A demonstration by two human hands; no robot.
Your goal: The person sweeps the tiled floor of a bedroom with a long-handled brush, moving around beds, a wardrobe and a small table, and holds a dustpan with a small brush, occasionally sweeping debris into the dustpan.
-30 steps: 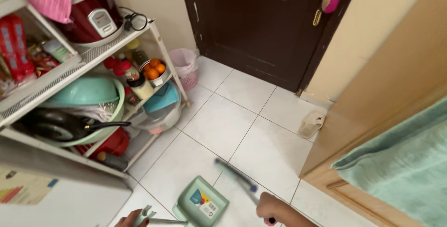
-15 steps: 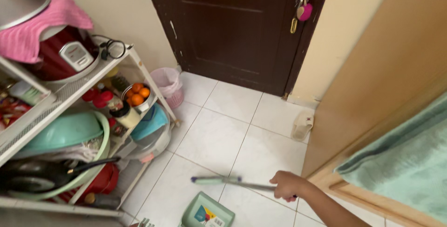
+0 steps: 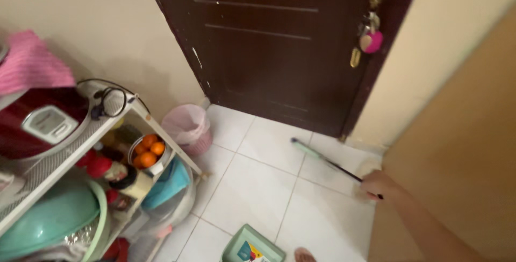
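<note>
My right hand (image 3: 379, 185) is shut on the black handle of a long thin brush (image 3: 328, 161). Its pale green head lies low over the white floor tiles near the foot of the dark brown door (image 3: 279, 52). The arm reaches in from the lower right. A green dustpan (image 3: 252, 246) sits on the tiles at the bottom edge, left of a pinkish shape that I cannot make out. My left hand is out of view.
A white wire rack (image 3: 161, 138) fills the left, holding a red rice cooker (image 3: 37, 122), a bowl of oranges (image 3: 149, 151) and a green basin (image 3: 48, 219). A pink-lined bin (image 3: 188, 127) stands by the door. Keys (image 3: 371, 39) hang in the lock. A tan wooden panel (image 3: 462, 149) closes the right.
My right hand has swung the brush right and away toward the door. The view has shifted toward the door, and my left hand has dropped out of view.
</note>
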